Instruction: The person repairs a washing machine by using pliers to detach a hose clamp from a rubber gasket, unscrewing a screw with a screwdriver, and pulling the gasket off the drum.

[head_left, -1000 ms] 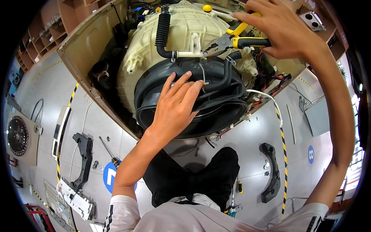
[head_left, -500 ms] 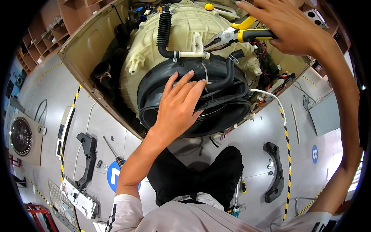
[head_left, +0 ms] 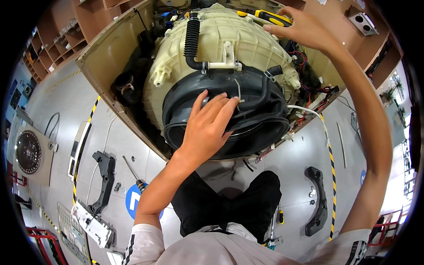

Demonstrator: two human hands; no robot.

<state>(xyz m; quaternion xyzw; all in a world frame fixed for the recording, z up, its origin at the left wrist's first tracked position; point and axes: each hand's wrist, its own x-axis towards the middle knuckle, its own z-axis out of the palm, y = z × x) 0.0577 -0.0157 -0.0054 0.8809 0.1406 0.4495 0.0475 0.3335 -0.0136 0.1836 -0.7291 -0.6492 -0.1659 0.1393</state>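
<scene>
My left hand rests with its fingers spread on the black rubber door gasket, beside a pale cable tie and the curved black hose. At the back of the cream plastic drum, my right hand is closed on the yellow-and-black pliers, which lie low across the top, their jaws not clearly visible. A ribbed black hose joins a white pipe fitting in front of them. An open beige cabinet surrounds the drum.
Black curved brackets lie either side of my legs, with screwdrivers and small fasteners. A detached round door on a panel and a circuit board are at the left. Wiring fills the cabinet's right side; shelves stand behind.
My right hand has moved up and back with the pliers, from beside the pipe fitting to the drum's top. My left hand stays on the gasket.
</scene>
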